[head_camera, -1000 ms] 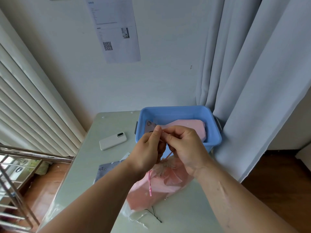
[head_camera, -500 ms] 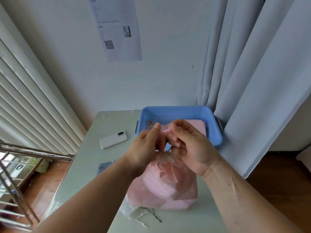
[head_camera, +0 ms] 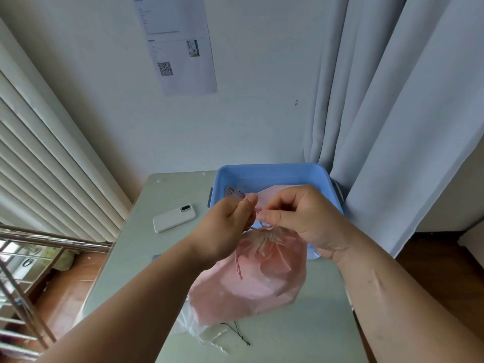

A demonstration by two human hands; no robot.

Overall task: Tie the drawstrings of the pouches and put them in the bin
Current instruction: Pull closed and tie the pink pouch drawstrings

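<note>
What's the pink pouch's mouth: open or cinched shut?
Cinched shut: the pink pouch is gathered into pleats at the neck; left hand and right hand pinch the drawstring.

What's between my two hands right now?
Head view: a stretch of pink drawstring, pinched by the left hand and the right hand, above the gathered neck of the pink pouch.

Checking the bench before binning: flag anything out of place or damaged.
Nothing spilled or damaged. A black cord and a white cord lie loose on the table at the pouch's near side. A phone lies askew left of the bin.
</note>
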